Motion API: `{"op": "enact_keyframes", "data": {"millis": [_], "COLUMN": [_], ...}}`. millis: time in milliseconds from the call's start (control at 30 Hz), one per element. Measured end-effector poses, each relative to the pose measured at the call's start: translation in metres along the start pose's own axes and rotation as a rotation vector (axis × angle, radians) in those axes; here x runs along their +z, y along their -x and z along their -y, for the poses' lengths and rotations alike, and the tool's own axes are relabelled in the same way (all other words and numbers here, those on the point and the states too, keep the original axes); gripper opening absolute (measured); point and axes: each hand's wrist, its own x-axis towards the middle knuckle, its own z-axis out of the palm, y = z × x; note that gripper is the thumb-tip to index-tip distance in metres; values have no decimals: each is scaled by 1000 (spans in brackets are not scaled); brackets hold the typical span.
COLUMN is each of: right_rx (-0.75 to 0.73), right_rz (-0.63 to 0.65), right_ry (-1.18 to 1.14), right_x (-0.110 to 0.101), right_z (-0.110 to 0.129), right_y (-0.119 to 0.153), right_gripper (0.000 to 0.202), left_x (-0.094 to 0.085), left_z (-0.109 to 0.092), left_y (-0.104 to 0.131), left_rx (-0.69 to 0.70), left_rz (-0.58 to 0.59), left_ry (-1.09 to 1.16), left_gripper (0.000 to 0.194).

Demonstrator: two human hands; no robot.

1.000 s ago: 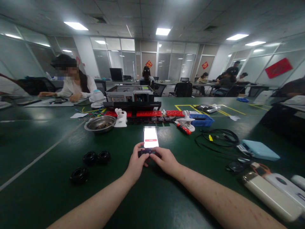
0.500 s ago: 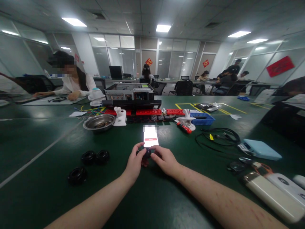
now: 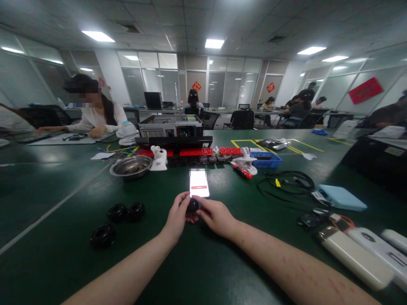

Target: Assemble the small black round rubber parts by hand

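My left hand [image 3: 178, 212] is closed round a small black round part [image 3: 192, 205], which has a smooth, dark face. From the other side, my right hand [image 3: 218, 217] pinches the same part with thumb and fingers. Its exact kind is hard to make out, as the fingers cover its edges. Just beyond the hands lies a phone [image 3: 199, 183] with a bright white screen and a red bar. To the left on the green table [image 3: 152, 262] are three black ring-shaped toy tyres [image 3: 103, 236].
A metal bowl [image 3: 131, 166] holding small pieces stands at left. Behind are a white stand [image 3: 158, 159], an opened computer case [image 3: 171, 127], a red-handled screwdriver [image 3: 242, 171] and a blue tray [image 3: 267, 159]. Rightward lie black cables [image 3: 286, 182], a light-blue box [image 3: 341, 197] and a cream power bank [image 3: 354, 257].
The black part has turned in my hands, so its smooth rounded face shows more. Both hands stay close together on it. The whole view has shifted slightly.
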Motion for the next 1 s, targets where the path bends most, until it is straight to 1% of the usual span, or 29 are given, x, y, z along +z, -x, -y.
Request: {"op": "enact_keyframes", "data": {"millis": [100, 233, 367, 500, 633, 700, 833, 900, 1000], "right_rx": [-12, 67, 142, 128, 90, 73, 5, 21, 123], "right_rz": [19, 0, 2, 20, 11, 4, 9, 8, 5], "right_ry": [11, 28, 44, 18, -7, 9, 26, 38, 61], "right_x": [-3, -4, -3, -3, -1, 0, -1, -2, -3], "right_z": [4, 6, 4, 2, 1, 0, 2, 4, 7], "right_y": [0, 0, -2, -4, -4, -3, 0, 0, 0], "right_gripper": [46, 47, 30, 25, 34, 40, 45, 46, 50], "left_x": [0, 2, 3, 2, 2, 2, 3, 3, 4], "left_z": [0, -6, -11, -11, -9, -7, -6, -7, -10], "left_y": [-1, 3, 7, 8, 7, 5, 3, 3, 6], "left_rx": [-9, -40, -38, -5, -3, -2, -43, -47, -35], "left_rz": [-18, -60, -41, -12, -31, -26, -13, -29, -61], "left_ry": [-23, -47, -57, -61, -56, -36, -60, -78, -79], "left_gripper": [36, 32, 34, 36, 32, 34, 35, 33, 32]}}
